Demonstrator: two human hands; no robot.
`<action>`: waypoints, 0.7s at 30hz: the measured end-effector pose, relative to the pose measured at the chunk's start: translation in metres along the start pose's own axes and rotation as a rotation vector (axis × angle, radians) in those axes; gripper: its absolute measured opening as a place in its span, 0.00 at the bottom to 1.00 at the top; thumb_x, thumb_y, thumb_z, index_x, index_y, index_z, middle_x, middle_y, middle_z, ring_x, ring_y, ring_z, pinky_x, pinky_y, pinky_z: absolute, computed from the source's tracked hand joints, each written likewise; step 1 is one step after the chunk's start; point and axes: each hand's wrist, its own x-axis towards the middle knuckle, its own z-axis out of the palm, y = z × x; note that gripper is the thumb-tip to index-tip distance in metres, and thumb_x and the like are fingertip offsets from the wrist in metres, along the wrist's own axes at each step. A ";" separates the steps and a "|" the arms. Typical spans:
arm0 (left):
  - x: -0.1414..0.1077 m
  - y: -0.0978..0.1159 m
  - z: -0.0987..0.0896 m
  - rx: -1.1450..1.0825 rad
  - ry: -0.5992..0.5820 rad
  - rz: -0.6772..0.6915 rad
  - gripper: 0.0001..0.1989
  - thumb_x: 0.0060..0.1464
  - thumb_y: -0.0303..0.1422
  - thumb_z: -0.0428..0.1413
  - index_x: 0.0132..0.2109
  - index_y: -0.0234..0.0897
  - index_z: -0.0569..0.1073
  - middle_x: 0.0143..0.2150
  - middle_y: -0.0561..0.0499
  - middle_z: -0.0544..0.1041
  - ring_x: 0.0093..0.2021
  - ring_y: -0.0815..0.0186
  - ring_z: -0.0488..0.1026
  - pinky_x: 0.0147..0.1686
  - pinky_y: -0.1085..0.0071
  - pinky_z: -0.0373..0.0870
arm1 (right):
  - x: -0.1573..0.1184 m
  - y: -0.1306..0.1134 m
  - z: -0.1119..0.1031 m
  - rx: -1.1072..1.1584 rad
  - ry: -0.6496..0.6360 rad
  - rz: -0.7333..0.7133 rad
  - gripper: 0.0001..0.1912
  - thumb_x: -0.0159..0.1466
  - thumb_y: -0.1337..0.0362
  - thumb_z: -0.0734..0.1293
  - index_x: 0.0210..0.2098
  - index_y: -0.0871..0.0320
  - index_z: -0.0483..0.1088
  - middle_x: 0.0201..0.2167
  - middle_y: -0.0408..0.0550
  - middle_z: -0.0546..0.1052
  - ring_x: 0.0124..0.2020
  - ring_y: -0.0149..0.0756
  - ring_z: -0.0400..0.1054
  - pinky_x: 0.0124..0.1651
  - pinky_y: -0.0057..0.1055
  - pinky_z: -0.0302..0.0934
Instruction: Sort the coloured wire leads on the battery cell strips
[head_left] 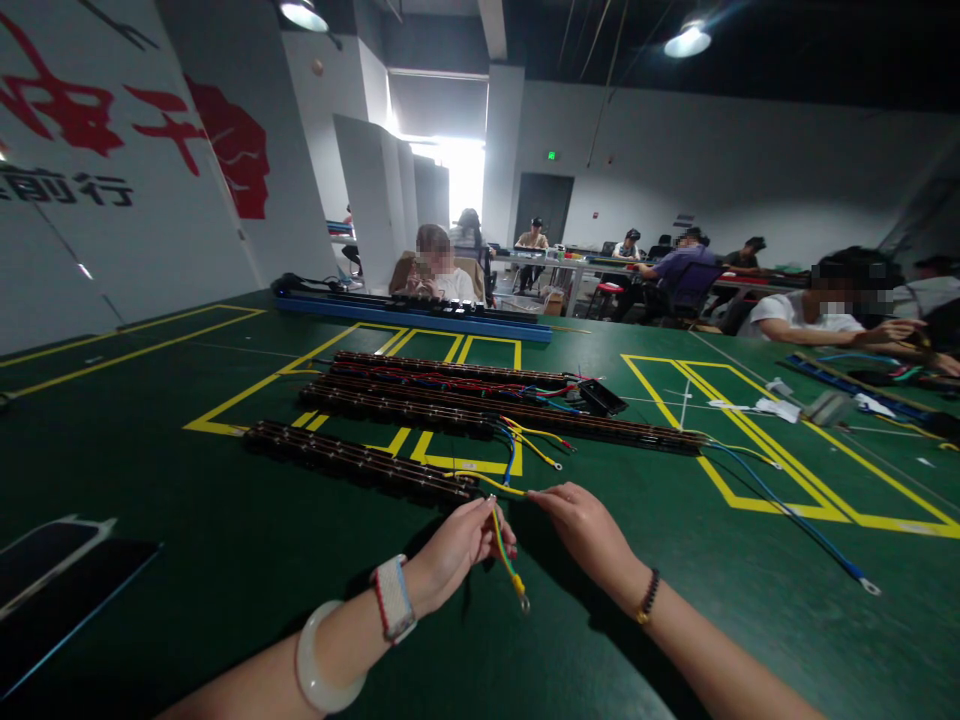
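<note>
My left hand (466, 540) is closed in a pinch on a yellow-green wire (501, 548), whose ring terminal hangs toward the front of the table. At the right, my right hand (581, 520) pinches the end of a yellow wire (480, 482) between thumb and fingertips. Both wires lie at the right end of the nearest dark wired strip (352, 462), though the fingers hide where they join. Just behind, a second dark strip (397, 410) has yellow and blue leads (512, 460) with ring terminals. A longer strip (622, 428) reaches further right, ending in a long blue wire (787, 512).
Yellow tape lines mark the green table (750, 640). A small black box (601, 398) sits by the rear strips. At the back lies a blue rail (420, 315); a dark flat panel (67, 590) is at left. Co-workers sit beyond and at right, near another blue rail (862, 390).
</note>
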 end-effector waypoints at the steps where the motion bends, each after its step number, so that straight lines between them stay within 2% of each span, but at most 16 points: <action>1: 0.000 0.000 0.000 0.002 0.001 -0.001 0.12 0.59 0.38 0.48 0.32 0.35 0.66 0.29 0.50 0.73 0.31 0.67 0.72 0.39 0.67 0.67 | -0.001 -0.001 0.001 -0.047 -0.011 -0.026 0.18 0.64 0.75 0.60 0.50 0.56 0.71 0.40 0.51 0.77 0.40 0.38 0.70 0.44 0.34 0.65; 6: -0.003 0.001 0.003 0.039 0.024 0.015 0.12 0.60 0.39 0.47 0.34 0.35 0.65 0.29 0.51 0.72 0.30 0.69 0.70 0.36 0.69 0.67 | -0.003 -0.008 0.003 -0.141 -0.043 -0.058 0.14 0.65 0.71 0.63 0.49 0.56 0.71 0.36 0.50 0.77 0.37 0.39 0.68 0.42 0.36 0.63; 12: -0.001 -0.004 0.003 0.258 0.032 0.015 0.15 0.58 0.44 0.49 0.35 0.36 0.63 0.26 0.55 0.69 0.25 0.73 0.69 0.25 0.76 0.62 | -0.004 -0.011 0.002 0.002 0.042 -0.033 0.11 0.67 0.67 0.61 0.45 0.54 0.73 0.43 0.51 0.75 0.43 0.38 0.67 0.46 0.36 0.63; 17: 0.011 -0.013 -0.001 0.437 0.050 0.031 0.22 0.53 0.53 0.50 0.34 0.36 0.62 0.22 0.56 0.69 0.21 0.70 0.70 0.19 0.75 0.63 | -0.004 -0.012 0.001 0.081 0.046 -0.074 0.11 0.67 0.69 0.60 0.45 0.55 0.72 0.43 0.51 0.75 0.43 0.37 0.68 0.46 0.36 0.64; 21: 0.013 -0.014 0.000 0.505 0.011 -0.016 0.25 0.50 0.56 0.49 0.31 0.36 0.62 0.21 0.55 0.70 0.18 0.71 0.69 0.15 0.76 0.61 | -0.004 -0.009 0.001 0.121 0.089 -0.088 0.12 0.67 0.69 0.60 0.46 0.55 0.72 0.42 0.51 0.74 0.43 0.37 0.67 0.45 0.36 0.64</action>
